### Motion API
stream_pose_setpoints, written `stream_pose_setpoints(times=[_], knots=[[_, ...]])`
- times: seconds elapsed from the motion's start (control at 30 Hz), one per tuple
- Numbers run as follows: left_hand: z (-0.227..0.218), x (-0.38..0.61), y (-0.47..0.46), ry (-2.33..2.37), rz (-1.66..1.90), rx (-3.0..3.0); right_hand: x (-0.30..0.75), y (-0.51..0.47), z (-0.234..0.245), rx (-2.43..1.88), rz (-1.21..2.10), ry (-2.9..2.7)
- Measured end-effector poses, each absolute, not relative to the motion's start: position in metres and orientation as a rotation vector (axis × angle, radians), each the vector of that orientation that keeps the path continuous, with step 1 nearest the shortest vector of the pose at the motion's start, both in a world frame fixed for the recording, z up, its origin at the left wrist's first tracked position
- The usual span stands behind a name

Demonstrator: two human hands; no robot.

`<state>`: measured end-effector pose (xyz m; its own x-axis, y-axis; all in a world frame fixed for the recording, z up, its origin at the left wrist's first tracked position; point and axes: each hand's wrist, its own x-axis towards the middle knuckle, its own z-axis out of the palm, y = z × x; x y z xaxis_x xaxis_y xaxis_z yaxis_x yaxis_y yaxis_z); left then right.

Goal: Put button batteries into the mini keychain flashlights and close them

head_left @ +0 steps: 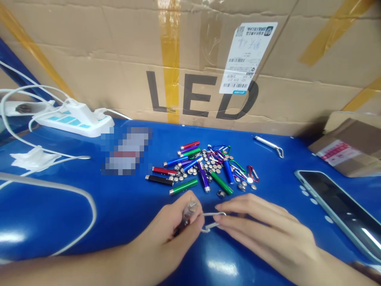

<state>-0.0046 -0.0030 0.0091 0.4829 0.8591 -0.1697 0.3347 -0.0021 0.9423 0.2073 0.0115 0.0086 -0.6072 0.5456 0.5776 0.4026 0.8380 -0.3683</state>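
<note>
My left hand (181, 226) is closed around a silver mini flashlight (189, 210), whose body is mostly hidden in my fingers. A silver carabiner (211, 214) sticks out to the right from between thumb and forefinger. My right hand (264, 226) pinches the far end of that carabiner with its fingertips, the fingers fairly straight. Just beyond both hands lies a loose pile: a green tube (183, 186), a black tube (159, 180), a purple tube (204, 176), a blue tube (228, 171), several button cells (212, 165) and coloured carabiners (238, 167).
Farther back right lies a silver flashlight with a clip (268, 145). A phone (342, 210) and a small cardboard box (348, 147) are at right. At left are a white power strip (77, 123) and cables (86, 198). A large carton (119, 59) stands behind the blue table (125, 210).
</note>
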Motion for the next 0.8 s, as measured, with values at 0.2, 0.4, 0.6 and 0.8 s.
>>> stream_pose_setpoints(times=[0.2, 0.4, 0.6, 0.8], knots=[[0.008, -0.004, -0.007, 1.05, 0.558, 1.641, 0.203, 0.009, 0.015, -0.622, -0.027, -2.465], [0.003, -0.005, -0.008, 1.051, 0.634, 1.737, 0.198, 0.006, 0.014, -0.66, -0.182, -2.566], [0.003, -0.006, -0.01, 0.893, 0.615, 1.932, 0.193, 0.003, 0.007, -0.645, -0.129, -2.623], [0.004, -0.006, -0.012, 0.822, 0.664, 2.05, 0.189, -0.002, 0.007, -0.636, 0.02, -2.555]])
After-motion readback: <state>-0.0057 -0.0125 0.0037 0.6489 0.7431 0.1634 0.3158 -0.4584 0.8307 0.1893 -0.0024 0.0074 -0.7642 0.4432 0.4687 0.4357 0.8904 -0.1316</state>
